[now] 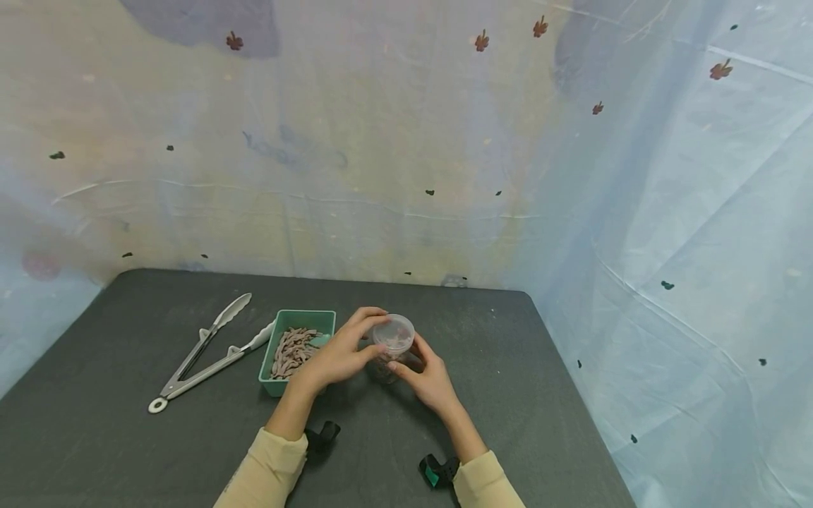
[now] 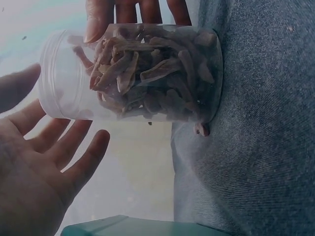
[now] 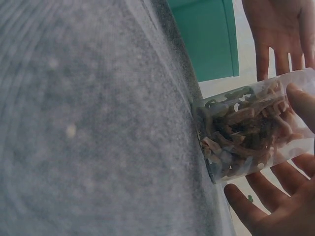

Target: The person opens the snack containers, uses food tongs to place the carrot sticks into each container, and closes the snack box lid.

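A clear plastic jar (image 2: 147, 73) stands upright on the dark tabletop, part filled with brownish, finger-like dried pieces (image 3: 246, 125). Its translucent screw lid (image 1: 394, 334) sits on top. My left hand (image 1: 343, 353) holds the lid from the left, thumb on the near side and fingers on the far side. On the jar's right, my right hand (image 1: 432, 377) grips the body below the lid, its thumb in front and fingers partly hidden behind. A small loose piece (image 2: 201, 129) lies by the jar's base.
Left of the jar is a green rectangular tub (image 1: 269, 386) holding more of the brownish pieces and a pale green scoop-like item (image 1: 320, 340). Metal tongs (image 1: 190, 360) lie spread farther left, one tip by the tub. A patterned sheet (image 1: 356, 141) hangs behind the table.
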A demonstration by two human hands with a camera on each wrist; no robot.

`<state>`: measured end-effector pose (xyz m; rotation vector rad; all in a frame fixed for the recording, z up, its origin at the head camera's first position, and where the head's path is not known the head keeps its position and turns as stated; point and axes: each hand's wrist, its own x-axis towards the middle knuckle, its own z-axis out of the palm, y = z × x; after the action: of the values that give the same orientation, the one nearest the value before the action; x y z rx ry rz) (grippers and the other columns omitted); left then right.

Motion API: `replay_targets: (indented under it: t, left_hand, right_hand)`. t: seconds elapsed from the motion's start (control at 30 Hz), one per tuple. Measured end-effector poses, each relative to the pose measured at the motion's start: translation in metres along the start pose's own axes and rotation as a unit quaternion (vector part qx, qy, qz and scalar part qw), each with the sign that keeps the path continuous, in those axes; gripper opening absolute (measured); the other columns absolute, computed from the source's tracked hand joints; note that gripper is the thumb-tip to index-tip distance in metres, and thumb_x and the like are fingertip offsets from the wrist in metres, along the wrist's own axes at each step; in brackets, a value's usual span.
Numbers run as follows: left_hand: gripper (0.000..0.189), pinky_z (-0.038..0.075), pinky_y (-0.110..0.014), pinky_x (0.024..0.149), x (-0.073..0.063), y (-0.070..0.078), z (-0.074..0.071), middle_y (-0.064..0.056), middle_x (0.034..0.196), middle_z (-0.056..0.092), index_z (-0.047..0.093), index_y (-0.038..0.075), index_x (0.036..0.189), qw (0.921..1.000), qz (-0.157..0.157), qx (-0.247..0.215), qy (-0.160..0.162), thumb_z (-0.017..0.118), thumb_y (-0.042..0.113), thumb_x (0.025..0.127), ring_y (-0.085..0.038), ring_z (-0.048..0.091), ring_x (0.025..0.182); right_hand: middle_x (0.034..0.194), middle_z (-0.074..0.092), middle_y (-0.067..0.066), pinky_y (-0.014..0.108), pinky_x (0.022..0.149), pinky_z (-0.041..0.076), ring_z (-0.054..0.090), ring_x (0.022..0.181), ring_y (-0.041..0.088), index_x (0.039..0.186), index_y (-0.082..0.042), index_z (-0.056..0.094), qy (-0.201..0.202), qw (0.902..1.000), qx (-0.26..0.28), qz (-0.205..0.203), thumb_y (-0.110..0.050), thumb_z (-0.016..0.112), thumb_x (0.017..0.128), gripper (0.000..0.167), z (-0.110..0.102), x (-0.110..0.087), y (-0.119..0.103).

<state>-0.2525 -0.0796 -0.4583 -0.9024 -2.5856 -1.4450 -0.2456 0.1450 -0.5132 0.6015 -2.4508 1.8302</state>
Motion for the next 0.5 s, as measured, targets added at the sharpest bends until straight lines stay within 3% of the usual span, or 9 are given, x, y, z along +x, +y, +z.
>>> replay_targets:
  t: [0.2, 0.5]
  left_hand:
    - [0.053, 0.042, -0.064, 0.109, 0.0, 0.001, -0.001, -0.013, 0.164, 0.035, 0.047, 0.008, 0.155, 0.9998, 0.006, -0.019, -0.008, 0.064, 0.012, 0.105, -0.039, 0.038, 0.149]
    - [0.057, 0.048, -0.057, 0.106, 0.0, 0.001, 0.003, -0.012, 0.152, 0.034, 0.053, 0.012, 0.149, 0.9993, -0.034, 0.005, 0.013, 0.076, 0.025, 0.098, -0.033, 0.05, 0.131]
  right_hand:
    - [0.156, 0.05, 0.011, 0.058, 0.108, 0.047, 0.051, 0.141, 0.033, 0.161, -0.016, 0.04, 0.0, 1.0, 0.0, 0.0, -0.012, 0.076, 0.097, 0.073, 0.0, 0.0, 0.002]
    - [0.156, 0.048, 0.02, 0.062, 0.107, 0.047, 0.05, 0.14, 0.04, 0.161, -0.003, 0.036, -0.004, 1.0, 0.007, 0.002, -0.003, 0.074, 0.096, 0.075, 0.0, 0.0, -0.009]
